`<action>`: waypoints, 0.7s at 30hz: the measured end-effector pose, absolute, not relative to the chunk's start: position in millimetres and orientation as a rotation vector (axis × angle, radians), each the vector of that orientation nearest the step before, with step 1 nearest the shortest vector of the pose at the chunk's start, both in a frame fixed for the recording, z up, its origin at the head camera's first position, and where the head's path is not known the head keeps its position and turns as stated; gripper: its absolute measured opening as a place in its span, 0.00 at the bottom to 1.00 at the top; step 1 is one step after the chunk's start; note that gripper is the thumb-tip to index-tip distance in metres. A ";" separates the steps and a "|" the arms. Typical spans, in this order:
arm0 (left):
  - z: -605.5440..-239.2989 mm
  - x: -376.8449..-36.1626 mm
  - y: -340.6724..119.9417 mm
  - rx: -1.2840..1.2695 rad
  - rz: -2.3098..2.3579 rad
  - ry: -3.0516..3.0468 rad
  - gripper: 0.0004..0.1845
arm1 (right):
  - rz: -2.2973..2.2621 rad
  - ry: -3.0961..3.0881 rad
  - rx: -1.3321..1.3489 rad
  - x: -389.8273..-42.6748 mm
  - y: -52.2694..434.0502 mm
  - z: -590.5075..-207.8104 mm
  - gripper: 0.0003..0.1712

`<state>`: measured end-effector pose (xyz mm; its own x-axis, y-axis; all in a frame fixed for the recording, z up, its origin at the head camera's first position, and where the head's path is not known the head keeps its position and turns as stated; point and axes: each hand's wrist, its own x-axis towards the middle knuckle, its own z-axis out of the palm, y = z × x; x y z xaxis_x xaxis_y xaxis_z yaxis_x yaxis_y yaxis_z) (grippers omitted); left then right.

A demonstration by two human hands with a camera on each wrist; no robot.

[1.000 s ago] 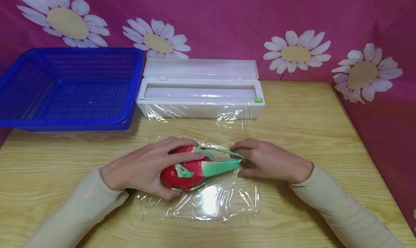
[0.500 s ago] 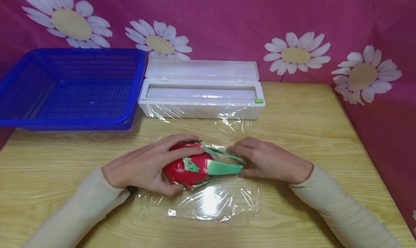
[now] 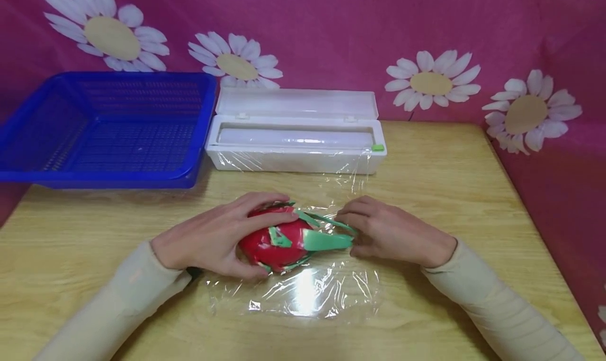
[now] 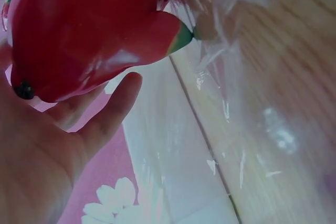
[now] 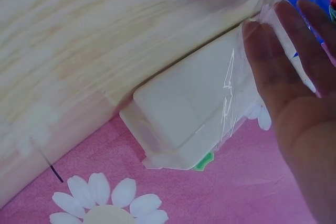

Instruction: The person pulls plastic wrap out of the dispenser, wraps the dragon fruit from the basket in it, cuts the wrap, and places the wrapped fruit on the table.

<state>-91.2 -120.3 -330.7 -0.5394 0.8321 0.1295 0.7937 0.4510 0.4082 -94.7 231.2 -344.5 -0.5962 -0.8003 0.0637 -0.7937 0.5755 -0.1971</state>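
Nearest the person, a sheet of cling film (image 3: 303, 292) lies flat on the wooden table (image 3: 473, 203), its front edge just short of both sleeves. On the film rests a red dragon fruit (image 3: 274, 245) with green leaf tips pointing toward the right hand.

The left hand (image 3: 213, 240) cups the fruit from its blunt end: the fingers (image 3: 265, 200) are spread and curved over the top, and the thumb (image 3: 246, 270) is tucked under the near side. In the left wrist view the palm is open beside the red skin (image 4: 79, 30), fingers loosely apart.

The right hand (image 3: 393, 232) lies at the leaf tips, fingers close together and bent down onto the film; whether they pinch the film cannot be told from the head view. In the right wrist view the fingers (image 5: 273, 72) are straight and side by side behind a raised fold of film.

Beyond the fingertips, the film runs on to a white dispenser box (image 3: 295, 150), lid up, with a green slider (image 3: 377, 148) at its right end. Left of the box sits a blue basket (image 3: 199, 134). Behind stands a pink daisy-print backdrop (image 3: 331, 29).
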 end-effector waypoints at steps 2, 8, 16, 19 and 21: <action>-330.0 -91.3 -120.6 1.467 0.653 2.603 0.52 | -0.307 2.772 -1.405 -95.2 230.7 -344.1 0.36; -326.9 -91.2 -122.3 1.489 0.650 2.612 0.53 | -0.300 2.794 -1.385 -94.5 229.9 -343.2 0.40; -319.0 -89.8 -130.4 1.516 0.658 2.688 0.50 | -0.319 2.845 -1.459 -95.0 231.7 -336.0 0.36; -315.7 -87.8 -136.9 1.500 0.673 2.721 0.50 | -0.336 2.847 -1.491 -94.2 231.4 -330.8 0.36; -314.2 -86.2 -141.5 1.495 0.684 2.746 0.51 | -0.332 2.845 -1.503 -93.1 230.6 -326.8 0.35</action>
<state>-86.2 -141.5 -314.2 -0.5623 0.7882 0.2501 0.8135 0.4729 0.3386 -93.1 230.6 -326.8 -0.5647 -0.8062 0.1765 -0.8252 0.5480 -0.1369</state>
